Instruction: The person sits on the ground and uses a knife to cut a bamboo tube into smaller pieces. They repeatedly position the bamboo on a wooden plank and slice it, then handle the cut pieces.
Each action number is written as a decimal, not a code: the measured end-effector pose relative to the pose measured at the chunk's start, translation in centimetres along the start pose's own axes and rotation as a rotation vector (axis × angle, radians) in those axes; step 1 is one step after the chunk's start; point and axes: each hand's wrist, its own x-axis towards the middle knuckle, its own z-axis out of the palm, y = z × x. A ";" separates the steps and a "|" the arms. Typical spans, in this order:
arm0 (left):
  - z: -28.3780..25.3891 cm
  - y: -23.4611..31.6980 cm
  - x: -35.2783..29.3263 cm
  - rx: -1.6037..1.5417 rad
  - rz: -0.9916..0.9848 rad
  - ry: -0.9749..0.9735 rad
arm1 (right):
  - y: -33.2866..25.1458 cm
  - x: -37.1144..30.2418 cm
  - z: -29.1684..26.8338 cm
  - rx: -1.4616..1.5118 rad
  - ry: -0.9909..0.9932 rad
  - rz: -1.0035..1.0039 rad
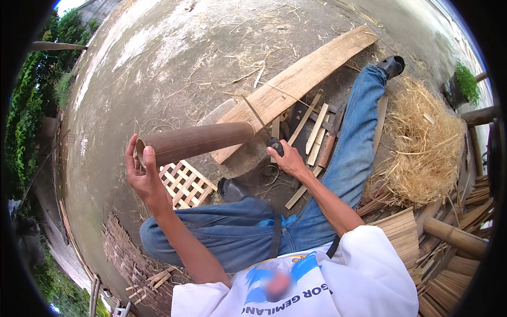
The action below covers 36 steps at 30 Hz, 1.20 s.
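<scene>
Left hand [148, 186] at left of centre: fingers gripping the open left end of a brown bamboo tube [198, 141], thumb on the near side, other fingers round the far side of the rim. Tube lies nearly level across the middle of the frame, right end slightly higher, overlapping the lower end of a wooden plank [311, 76]. Can't tell if tube and plank touch.

Right hand [291, 161], just right of centre: fingers closed on the dark handle of a knife [275, 147]. Blade points up and left, passing just beside the tube's right end; contact unclear.

Plank runs diagonally over the ground [174, 68] to the upper right. Wood strips [317, 129] lie right of the right hand, beside the leg in blue jeans [355, 134] stretched toward the upper right. Other leg is bent across lower centre. Woven lattice panel [185, 186] sits under the tube, just right of the left hand.

Straw-coloured pile of shavings [425, 148] at right, potted plant [467, 84] above it near the frame edge. Bamboo poles [455, 236] lower right, frayed woven mat [129, 248] lower left.
</scene>
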 end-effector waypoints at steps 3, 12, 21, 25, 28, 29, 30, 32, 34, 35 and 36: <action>-0.1 -1.5 0.5 -0.146 -0.063 0.166 | 0.8 -0.1 2.1 0.068 0.019 -0.025; 2.9 -1.4 -1.4 -0.161 0.132 0.234 | -3.8 -1.1 1.8 0.146 0.010 -0.099; 3.2 -1.5 -1.1 -0.113 0.158 0.111 | -2.1 1.3 2.0 -0.059 0.144 -0.155; 2.8 -1.1 -1.9 -0.144 0.080 0.133 | -3.9 -0.2 1.8 -0.082 0.077 -0.171; 3.5 -1.0 -2.2 -0.074 0.203 0.024 | -4.9 -1.7 2.5 -0.052 0.146 -0.362; 3.7 -0.9 -2.2 -0.025 0.255 -0.021 | -5.1 -1.9 2.6 -0.057 0.177 -0.400; 3.7 -0.6 -2.1 0.007 0.277 -0.033 | -3.8 -0.7 2.7 -0.039 0.198 -0.349; 4.0 -0.2 -2.5 0.025 0.286 -0.026 | -4.6 0.5 1.3 -0.016 0.067 -0.191; 4.0 -0.2 -3.0 0.046 0.289 -0.029 | -5.8 -0.1 0.8 -0.099 0.055 -0.197; 3.9 -0.2 -2.9 0.056 0.300 -0.031 | -6.6 -0.7 1.0 -0.080 0.078 -0.279; 3.8 -0.3 -2.9 0.066 0.310 -0.031 | -7.1 -1.6 1.5 -0.061 0.099 -0.361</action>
